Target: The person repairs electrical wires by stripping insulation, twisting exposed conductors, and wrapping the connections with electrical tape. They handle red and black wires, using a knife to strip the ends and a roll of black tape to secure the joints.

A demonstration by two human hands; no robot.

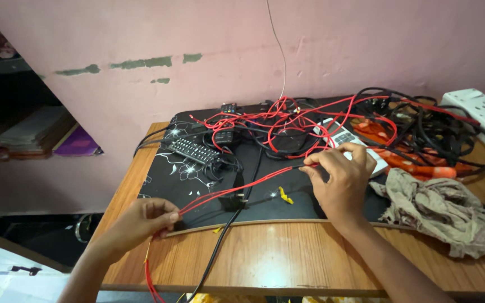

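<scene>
My left hand (141, 221) pinches a bundle of thin red wires (228, 192) at the near left edge of the wooden table (287, 261). The wires run taut up and to the right to my right hand (341, 179), whose fingertips pinch them where red meets a black end. Beyond my right hand lies a tangle of red wires (276, 120) on a black flowered mat (186, 179). A red wire hangs down from my left hand past the table's front edge.
A black remote (193, 150), a white remote (346, 137), a heap of black cables (428, 120) and orange straps (416, 165) lie at the back. A white power strip (481, 112) sits far right, a crumpled cloth (444, 210) near right. A black cable (220, 241) crosses the front edge.
</scene>
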